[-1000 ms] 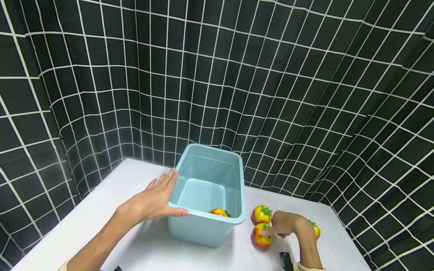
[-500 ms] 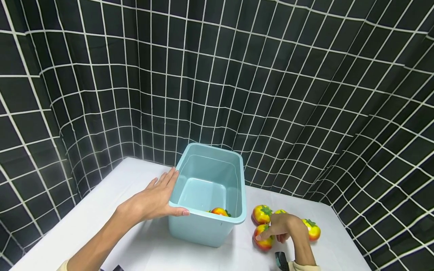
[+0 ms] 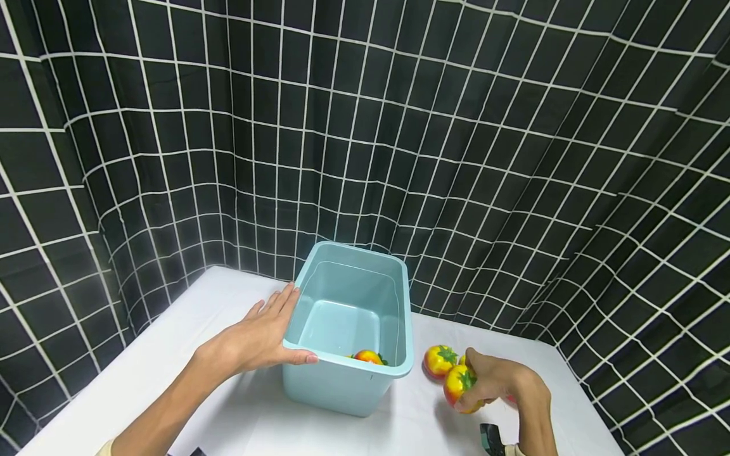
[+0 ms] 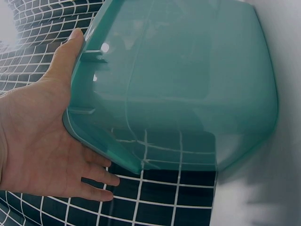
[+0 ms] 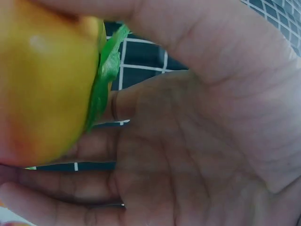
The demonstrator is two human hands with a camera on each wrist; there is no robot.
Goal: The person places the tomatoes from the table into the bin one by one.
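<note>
My right hand (image 3: 496, 377) grips a yellow-red persimmon (image 3: 458, 384) with a green leafy cap, just over the white table. In the right wrist view the persimmon (image 5: 44, 89) sits between thumb and fingers, its leaves turned toward the palm. My left hand (image 3: 256, 339) rests on the near left corner of a light blue plastic bin (image 3: 336, 387), fingers straight along the left rim and thumb along the front one. Seen from the left wrist, the palm (image 4: 42, 136) lies against the bin's edge. Inside the bin, a persimmon (image 3: 368, 356) shows partly behind the front wall.
A persimmon (image 3: 439, 361) lies on the white table (image 3: 251, 411) right of the bin. Another (image 3: 462, 360) is mostly hidden behind the right hand and held fruit, and a red bit of one (image 3: 511, 399) shows by the wrist. Black grid-patterned cloth (image 3: 365, 158) hangs around the table.
My right hand has closed around the nearest persimmon and raised it, shifting it slightly right and turning its leafy cap. The left hand and the bin have stayed in place.
</note>
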